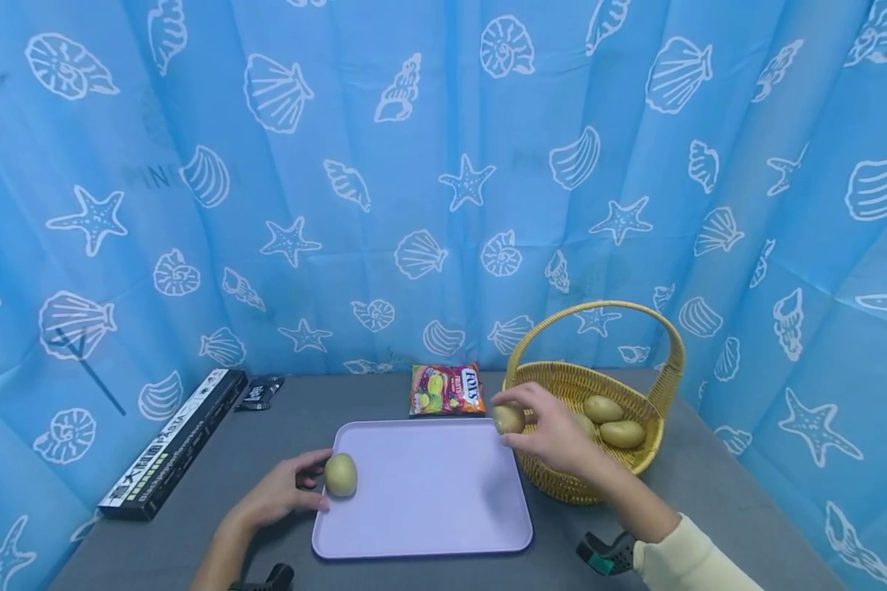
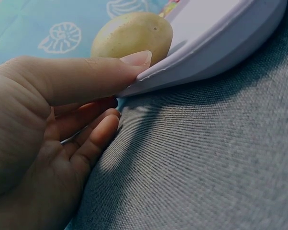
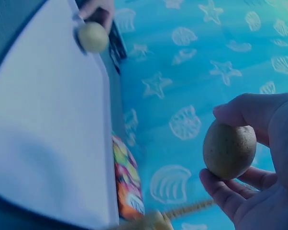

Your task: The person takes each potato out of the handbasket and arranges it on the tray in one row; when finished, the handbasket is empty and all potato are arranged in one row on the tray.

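My right hand (image 1: 550, 427) pinches a potato (image 3: 229, 149) between thumb and fingertips. It holds the potato in the air near the back right corner of the lilac tray (image 1: 429, 492), in front of the wicker basket (image 1: 562, 492). Inside the basket lie three more potatoes (image 1: 622, 433), partly covered by the hand in the head view. Another potato (image 1: 341, 474) rests on the tray at its left edge. Beside that one is my left hand (image 1: 284, 488), its fingers loosely bent and spread; in the left wrist view the thumb (image 2: 101, 76) lies at the tray's rim, overlapping the potato.
A colourful candy bag (image 1: 447, 390) lies behind the tray. On the left are a long black pasta box (image 1: 170, 447) and a small black packet (image 1: 260, 393). The basket's tall handle (image 1: 599, 305) arches up at the right. A blue shell-print curtain (image 1: 443, 205) hangs behind the grey table.
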The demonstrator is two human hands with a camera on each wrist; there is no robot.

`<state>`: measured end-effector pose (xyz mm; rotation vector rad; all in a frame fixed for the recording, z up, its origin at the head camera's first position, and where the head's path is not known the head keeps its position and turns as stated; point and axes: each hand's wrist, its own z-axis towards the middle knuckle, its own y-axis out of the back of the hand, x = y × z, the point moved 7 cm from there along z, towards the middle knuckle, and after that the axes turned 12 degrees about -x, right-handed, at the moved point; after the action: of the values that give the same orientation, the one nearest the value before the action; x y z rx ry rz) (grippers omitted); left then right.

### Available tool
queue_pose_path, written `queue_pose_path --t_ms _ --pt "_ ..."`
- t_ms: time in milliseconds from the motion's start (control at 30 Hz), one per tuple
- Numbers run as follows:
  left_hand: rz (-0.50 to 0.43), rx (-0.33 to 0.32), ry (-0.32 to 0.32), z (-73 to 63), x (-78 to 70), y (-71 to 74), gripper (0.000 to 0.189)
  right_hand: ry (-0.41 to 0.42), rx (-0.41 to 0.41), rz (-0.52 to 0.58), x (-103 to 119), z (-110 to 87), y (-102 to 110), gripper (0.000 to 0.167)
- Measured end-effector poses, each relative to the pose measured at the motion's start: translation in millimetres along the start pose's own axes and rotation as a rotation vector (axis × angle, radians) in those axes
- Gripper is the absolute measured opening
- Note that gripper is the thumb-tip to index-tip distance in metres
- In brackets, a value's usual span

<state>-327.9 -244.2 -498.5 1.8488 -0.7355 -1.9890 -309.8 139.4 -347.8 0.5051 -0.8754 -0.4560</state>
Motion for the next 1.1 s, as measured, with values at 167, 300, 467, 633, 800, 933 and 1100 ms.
queue_pose_path --t_ms 167,300,467,633,800,933,1100 --pt "-0.009 0.001 0.005 0.5 0.1 -1.4 0.086 -0.016 0.03 0.025 6.7 -3.4 -30.8 0.047" --pt "-0.014 0.001 0.001 0.1 -0.2 -0.3 0.086 -0.019 0.089 0.053 10.5 -3.4 -65.2 0.05" --pt "-0.01 -0.006 0.011 1.1 3.2 2.1 0.088 -0.039 0.209 0.065 5.7 -3.5 -118.0 0.054" --pt "-0.011 -0.006 0.02 2.2 5.0 2.1 0.089 -0.084 0.29 0.052 0.1 -3.3 -159.1 0.056" --pt "-0.01 -0.007 0.018 3.0 4.8 0.6 0.09 -0.087 0.335 0.033 2.5 -1.5 -183.7 0.058" --pt "-0.008 -0.008 0.014 2.9 3.8 0.0 0.09 -0.057 0.349 0.017 8.7 1.0 -196.1 0.059" --pt "-0.01 -0.009 0.013 1.9 2.1 0.6 0.089 -0.033 0.364 0.013 16.7 4.6 -209.2 0.059"
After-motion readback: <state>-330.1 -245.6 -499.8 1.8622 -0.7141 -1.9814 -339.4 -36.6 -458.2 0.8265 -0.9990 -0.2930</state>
